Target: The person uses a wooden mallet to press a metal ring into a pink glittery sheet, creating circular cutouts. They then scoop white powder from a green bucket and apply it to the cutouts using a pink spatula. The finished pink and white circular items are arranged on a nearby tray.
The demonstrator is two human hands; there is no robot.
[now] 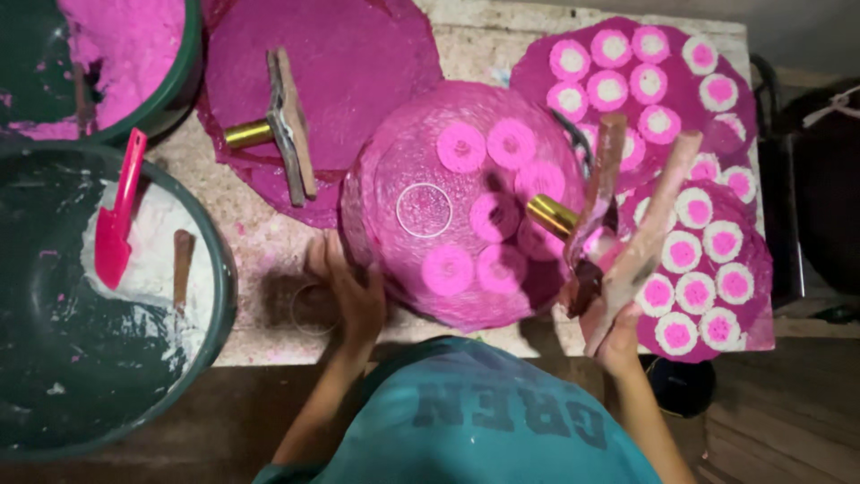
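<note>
A round pink tray [403,134] sits in the middle of the table with several pink discs [461,146] laid on it. My left hand [348,291] lies on the table against the tray's near-left rim; I cannot tell if it grips the rim. A clear ring [313,309] lies just left of that hand. At the tray's right edge my right hand [616,327] is closed around two pink-stained wooden sticks [649,215] that fan up and away. A brass-handled tool [551,215] is beside them.
Pink mats [735,116] at the right carry several pink-and-white discs. A brass-handled wooden press [287,125] lies on a pink sheet [358,54]. A green basin [215,269] holds white powder and a pink scoop [116,224]. Another basin [175,85] holds pink dough.
</note>
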